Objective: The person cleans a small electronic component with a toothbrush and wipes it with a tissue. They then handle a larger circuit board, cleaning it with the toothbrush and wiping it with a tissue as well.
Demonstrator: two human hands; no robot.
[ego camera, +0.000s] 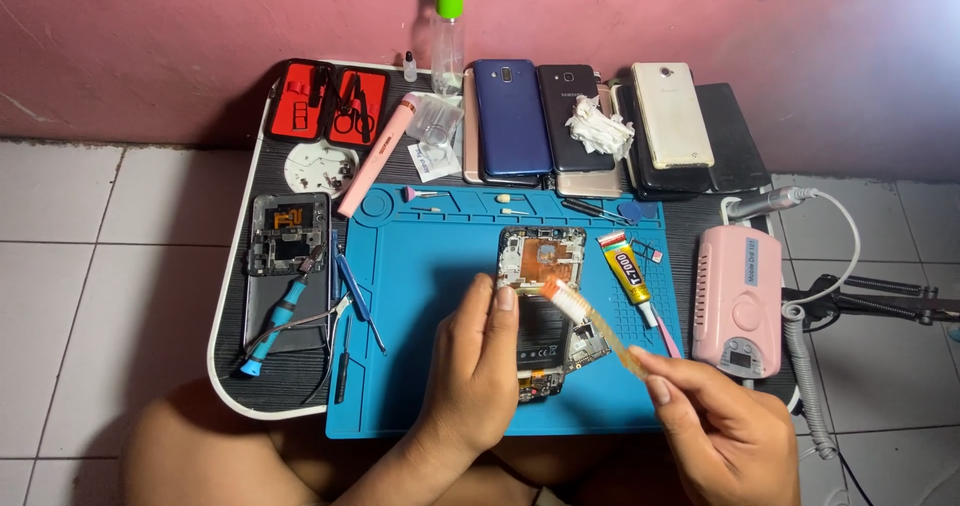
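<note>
An opened phone [542, 266] with its back cover off lies on the blue work mat [420, 266], showing its battery and circuit board. My left hand [478, 366] rests on the phone's left side and steadies it. My right hand [720, 431] holds a translucent orange toothbrush [590, 316] by the handle. The brush head sits over the phone's upper middle, near the copper-coloured area.
A glue tube [628, 276] lies on the mat right of the phone. A pink drill unit [740, 301] stands at the right. Several phones [600, 126] are stacked at the back. Another phone frame [288, 236], a teal screwdriver [272, 326], tweezers and a red tool case [325, 101] lie at the left.
</note>
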